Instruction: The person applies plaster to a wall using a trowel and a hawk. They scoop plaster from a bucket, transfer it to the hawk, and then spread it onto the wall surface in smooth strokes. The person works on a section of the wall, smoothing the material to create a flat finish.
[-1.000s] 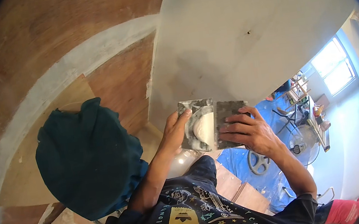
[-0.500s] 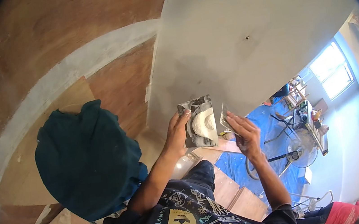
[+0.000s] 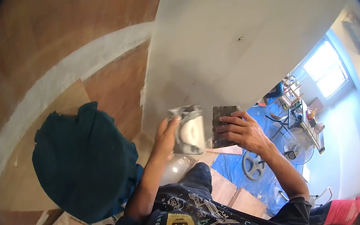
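My left hand [image 3: 163, 138] grips the edge of a flat grey putty board [image 3: 189, 150], its thumb on top. A mound of off-white putty [image 3: 195, 133] sits on the board's face. To its right, my right hand [image 3: 247, 133] is closed on a dark flat putty spreader [image 3: 218, 128], fingers laid across its broad face. A small gap separates spreader and board. Both are held before my body, near the lower part of a smooth pale wall panel [image 3: 221, 11].
At left, a dark green cloth [image 3: 81, 157] covers a bulky object beside brown plywood [image 3: 113, 89]. Blue sheeting [image 3: 233, 169] lies on the floor at right, with a standing fan [image 3: 294, 146] and a cluttered table [image 3: 312, 124]. A person in a red top [image 3: 344, 211] is at lower right.
The spreader has turned from nearly edge-on to showing its broad dark face, and my right hand has rotated with it. The board has shifted slightly left and down in the picture.
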A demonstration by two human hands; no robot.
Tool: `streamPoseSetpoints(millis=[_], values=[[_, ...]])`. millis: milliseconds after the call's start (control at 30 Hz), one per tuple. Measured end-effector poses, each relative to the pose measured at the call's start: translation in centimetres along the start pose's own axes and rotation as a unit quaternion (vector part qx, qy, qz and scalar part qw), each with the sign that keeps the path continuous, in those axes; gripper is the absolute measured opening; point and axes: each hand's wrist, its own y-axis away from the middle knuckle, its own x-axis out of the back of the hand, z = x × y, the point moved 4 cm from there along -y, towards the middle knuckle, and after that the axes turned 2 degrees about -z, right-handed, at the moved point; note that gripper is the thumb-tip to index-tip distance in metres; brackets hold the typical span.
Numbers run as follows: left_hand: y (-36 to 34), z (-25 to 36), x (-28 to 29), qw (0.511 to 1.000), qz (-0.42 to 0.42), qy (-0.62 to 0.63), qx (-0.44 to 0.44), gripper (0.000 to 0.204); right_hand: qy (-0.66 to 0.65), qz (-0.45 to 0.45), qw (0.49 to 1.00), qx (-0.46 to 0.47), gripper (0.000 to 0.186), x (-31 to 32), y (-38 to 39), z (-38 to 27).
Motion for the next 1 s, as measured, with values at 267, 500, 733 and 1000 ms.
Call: streamPoseSetpoints(millis=[267, 500, 733, 1000], values=[[1.1, -2.5, 4.7, 0.992, 0.058, 0.104, 0.035, 0.032, 0.197, 0.116, 0.948, -0.220, 0.060, -4.6, -3.6, 8.5], [3.0, -2.7, 5.3, 0.989, 0.083, 0.110, 0.052, 0.028, 0.320, 0.227, 0.892, -0.225, 0.065, -0.9, -7.3, 13.7], [3.1, -2.7, 6.0, 0.992, 0.063, 0.107, 0.037, 0.027, 0.315, 0.195, 0.898, -0.237, 0.064, -2.7, -6.6, 15.4], [2.7, -2.8, 5.6, 0.991, 0.055, 0.110, 0.048, 0.027, 0.350, 0.179, 0.883, -0.257, 0.062, -1.0, -7.9, 15.6]])
